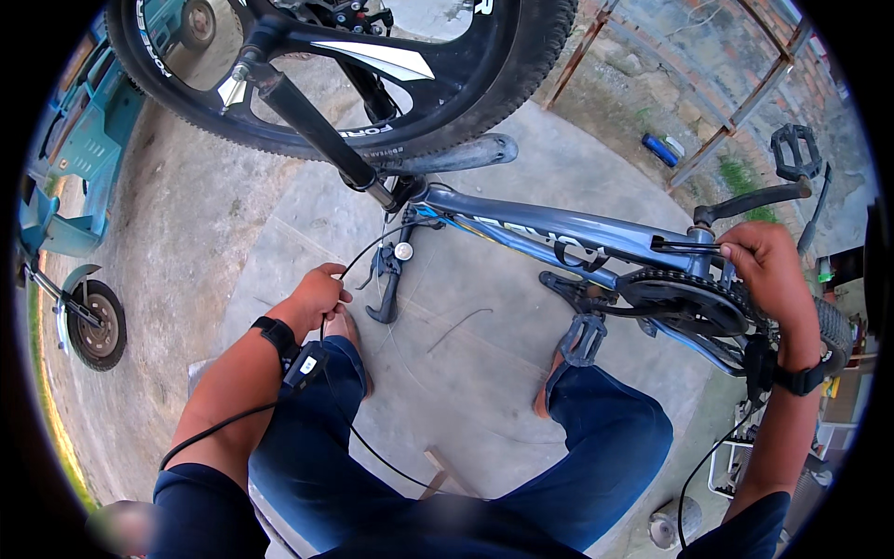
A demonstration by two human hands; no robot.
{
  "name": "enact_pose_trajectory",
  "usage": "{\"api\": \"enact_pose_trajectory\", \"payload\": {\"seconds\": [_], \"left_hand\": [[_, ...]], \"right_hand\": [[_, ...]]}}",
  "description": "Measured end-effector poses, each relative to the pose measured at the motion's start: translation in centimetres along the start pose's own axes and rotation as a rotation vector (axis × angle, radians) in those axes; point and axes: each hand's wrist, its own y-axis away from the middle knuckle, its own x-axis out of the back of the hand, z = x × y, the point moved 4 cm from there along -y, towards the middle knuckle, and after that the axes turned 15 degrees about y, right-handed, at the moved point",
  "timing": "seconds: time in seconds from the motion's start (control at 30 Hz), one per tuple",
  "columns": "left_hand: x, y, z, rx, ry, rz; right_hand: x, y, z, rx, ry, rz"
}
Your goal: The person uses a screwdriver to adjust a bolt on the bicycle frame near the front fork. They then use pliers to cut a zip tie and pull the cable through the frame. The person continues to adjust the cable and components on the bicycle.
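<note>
A bicycle with a grey-blue frame [559, 219] stands with its front wheel [526, 79] up at the top left. Near the handlebar [391, 291], my left hand [319, 298] is closed around a thin black cable [371, 244], which curves up toward the head of the frame. My right hand [768, 270] rests by the crank end, its thumb and fingers pinched on dark cable pieces [687, 247] at a slot in the frame tube. Just below that slot is the black chainring [684, 303]. Part of the right fingers is hidden behind the hand.
Pedals stick out at the upper right [794, 152] and between my knees [585, 341]. A teal vehicle [93, 140] and a small wheel [96, 324] stand at the left. A rusty metal frame [736, 116] and a blue bottle [660, 149] are at the upper right. A bent wire [459, 328] lies on the concrete.
</note>
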Motion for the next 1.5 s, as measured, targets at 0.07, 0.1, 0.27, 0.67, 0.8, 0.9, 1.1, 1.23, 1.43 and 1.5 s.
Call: {"api": "enact_pose_trajectory", "payload": {"seconds": [0.07,0.1,0.27,0.67,0.8,0.9,1.1,1.23,1.43,1.5], "left_hand": [[-0.6,-0.3,-0.3,0.007,-0.004,0.026],[-0.9,-0.5,-0.4,0.003,-0.006,0.039],[-1.4,-3.7,0.9,-0.188,-0.19,0.022],[-2.2,-13.1,0.4,-0.455,-0.508,-0.135],[-5.8,-11.9,1.9,-0.365,-0.247,-0.168],[-6.8,-12.1,1.4,-0.31,-0.206,-0.209],[-11.8,-12.4,3.3,-0.319,-0.116,-0.326],[-13.7,-11.8,4.2,-0.345,-0.074,-0.388],[-11.7,-12.1,3.3,-0.351,0.003,-0.351],[-10.8,-12.1,2.8,-0.314,-0.113,-0.338]], "right_hand": [[0.0,-0.3,0.4,-0.064,-0.042,-0.024],[0.0,-0.3,0.5,-0.047,-0.021,-0.02],[0.2,-0.5,0.4,-0.018,0.037,0.0],[-0.4,0.5,1.2,-0.108,0.004,0.083],[-0.6,0.3,1.1,-0.124,0.047,0.071],[-0.3,0.3,0.9,-0.071,0.11,0.136],[2.4,3.6,5.2,-0.383,-0.198,0.189],[4.5,5.7,8.0,-0.444,-0.327,0.271],[1.2,3.7,6.5,-0.389,-0.772,0.307],[0.2,2.4,4.1,-0.372,-0.715,0.183]]}}
